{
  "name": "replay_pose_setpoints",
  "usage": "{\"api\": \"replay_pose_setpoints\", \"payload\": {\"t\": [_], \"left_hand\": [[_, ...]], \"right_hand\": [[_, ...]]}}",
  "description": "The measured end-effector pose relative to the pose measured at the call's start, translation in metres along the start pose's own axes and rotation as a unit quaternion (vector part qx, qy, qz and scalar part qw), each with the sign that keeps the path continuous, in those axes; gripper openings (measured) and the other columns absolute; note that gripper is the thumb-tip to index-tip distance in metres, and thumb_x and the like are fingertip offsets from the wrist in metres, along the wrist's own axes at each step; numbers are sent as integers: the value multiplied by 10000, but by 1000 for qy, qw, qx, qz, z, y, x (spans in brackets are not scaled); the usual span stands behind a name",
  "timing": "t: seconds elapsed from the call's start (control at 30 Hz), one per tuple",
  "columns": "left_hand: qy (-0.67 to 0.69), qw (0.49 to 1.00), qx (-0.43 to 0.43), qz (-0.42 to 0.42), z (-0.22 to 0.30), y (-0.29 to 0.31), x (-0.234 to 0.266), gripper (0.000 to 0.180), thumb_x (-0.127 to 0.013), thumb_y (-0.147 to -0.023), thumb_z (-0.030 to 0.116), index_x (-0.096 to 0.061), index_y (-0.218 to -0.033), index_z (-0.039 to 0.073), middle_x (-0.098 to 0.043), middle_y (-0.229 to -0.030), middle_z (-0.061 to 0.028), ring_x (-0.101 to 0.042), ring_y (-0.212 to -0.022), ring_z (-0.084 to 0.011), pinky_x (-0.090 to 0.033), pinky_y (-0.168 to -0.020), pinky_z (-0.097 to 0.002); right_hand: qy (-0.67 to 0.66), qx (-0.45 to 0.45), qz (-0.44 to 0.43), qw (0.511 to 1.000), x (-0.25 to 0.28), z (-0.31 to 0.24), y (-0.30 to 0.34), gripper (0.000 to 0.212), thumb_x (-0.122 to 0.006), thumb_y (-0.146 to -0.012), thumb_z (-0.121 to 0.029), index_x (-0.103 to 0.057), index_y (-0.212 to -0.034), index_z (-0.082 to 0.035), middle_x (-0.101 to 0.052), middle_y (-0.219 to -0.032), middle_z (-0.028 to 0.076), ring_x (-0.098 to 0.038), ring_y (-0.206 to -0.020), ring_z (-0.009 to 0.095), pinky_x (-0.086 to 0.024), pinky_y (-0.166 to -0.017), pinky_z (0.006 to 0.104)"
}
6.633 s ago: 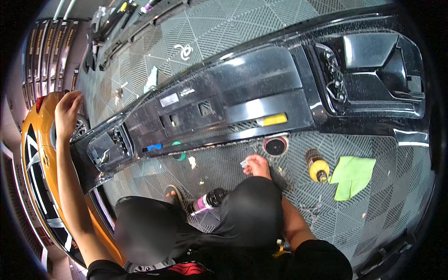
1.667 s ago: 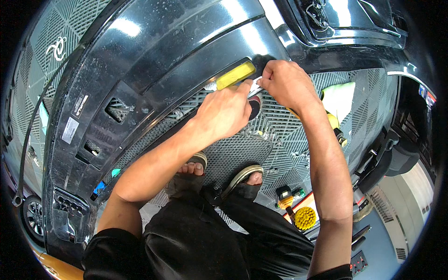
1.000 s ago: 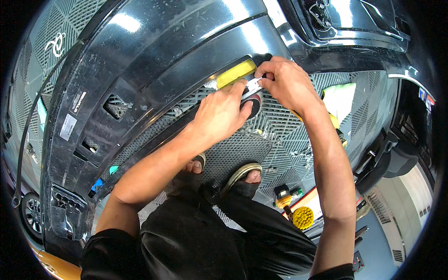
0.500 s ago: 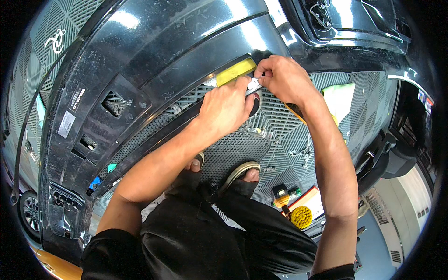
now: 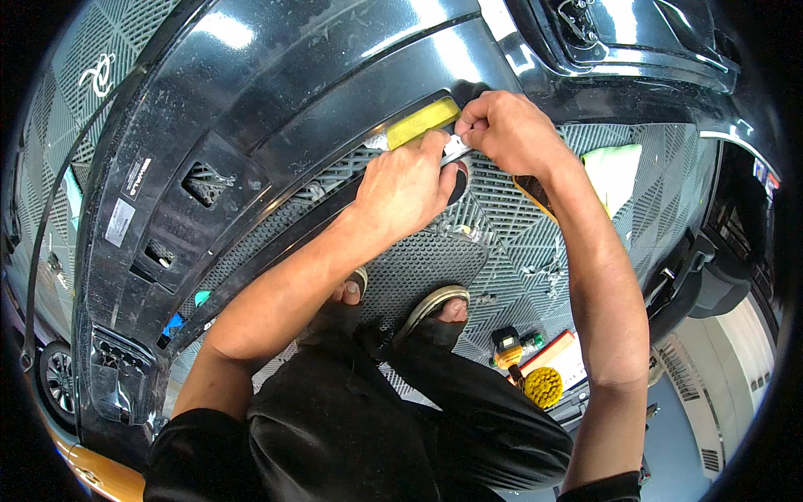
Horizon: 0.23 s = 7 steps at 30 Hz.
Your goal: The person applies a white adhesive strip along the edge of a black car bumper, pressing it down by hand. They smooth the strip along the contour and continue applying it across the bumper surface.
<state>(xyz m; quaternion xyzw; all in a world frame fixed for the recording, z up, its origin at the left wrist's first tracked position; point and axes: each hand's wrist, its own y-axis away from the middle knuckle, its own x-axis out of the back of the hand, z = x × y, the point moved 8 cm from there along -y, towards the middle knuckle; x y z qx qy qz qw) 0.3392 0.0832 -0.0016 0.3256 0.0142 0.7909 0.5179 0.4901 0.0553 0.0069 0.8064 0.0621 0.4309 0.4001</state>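
A yellow, bar-shaped piece [image 5: 423, 123] is set in a slot along the edge of a glossy black car bumper [image 5: 351, 100]. Just below its right end, my left hand [image 5: 403, 186] is closed, its thumb and index finger at a small white piece [image 5: 456, 149]. My right hand [image 5: 514, 134] pinches at the other end of that white piece, fingertips pressed together. Both hands meet beside the bumper edge. My curled fingers cover part of the white piece, so its full shape is hidden.
Grey grid floor tiles and a dark ribbed mat [image 5: 418, 268] lie beneath my sandalled feet. A light green cloth [image 5: 615, 176] is at the right. Lower right are a round yellow brush [image 5: 542, 386] and a yellow-black tool [image 5: 507, 347]. A car seat [image 5: 711, 289] shows far right.
My right hand has shifted slightly up and left along the white piece. My left hand stays at almost the same place, and the yellow piece remains in its slot.
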Motion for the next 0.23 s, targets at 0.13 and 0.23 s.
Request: {"api": "replay_pose_setpoints", "payload": {"t": [0.13,0.23], "left_hand": [[3,1000,5,-3,0,0,1,406,-753,-974,241,-654,-1280,-6,-754,-822,-240,-762,-806,-458,-611,-779,-538],[-1,1000,6,-4,0,-1,0,428,-761,-968,253,-650,-1291,-3,-762,-840,-242,-767,-821,-455,-613,-793,-538]], "right_hand": [[3,1,-4,1000,-1,1,-2,185,-738,-918,-181,-851,-1058,-137,-815,-1007,141,-784,-1019,335,-596,-934,467],[4,-4,-7,1000,0,0,-2,184,-749,-923,-196,-852,-1063,-138,-817,-1004,139,-787,-1020,329,-597,-940,467]]}}
